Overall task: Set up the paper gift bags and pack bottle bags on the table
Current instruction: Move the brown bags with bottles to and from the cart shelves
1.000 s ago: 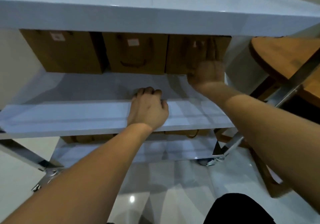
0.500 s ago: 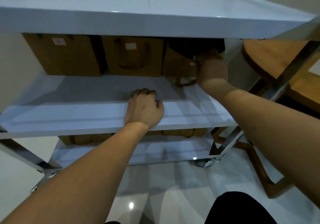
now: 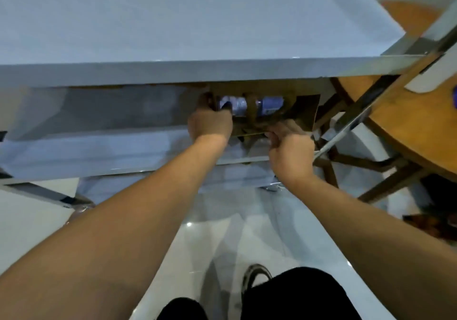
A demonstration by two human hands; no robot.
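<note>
A brown paper gift bag (image 3: pixel 305 112) lies tipped toward me on the middle shelf (image 3: pixel 99 151) of a white cart, its mouth open. Inside it I see water bottles with blue labels (image 3: pixel 270 104). My left hand (image 3: pixel 210 124) grips the bag's left rim. My right hand (image 3: pixel 290 146) holds the bag's near edge and brown handle (image 3: pixel 251 112). The top shelf (image 3: pixel 197 23) hides the back of the bag.
A round wooden table (image 3: pixel 408 122) with dark legs stands at the right, a white object (image 3: pixel 430 80) on it. The cart's metal frame (image 3: pixel 346 134) runs between them. Glossy white floor (image 3: pixel 222 233) lies below, with my shoe and dark trousers at the bottom edge.
My left hand left the shelf edge and took the bag's left rim. My right hand pulled the rightmost bag forward and tipped it open. The view has tilted down; the other bags are out of sight.
</note>
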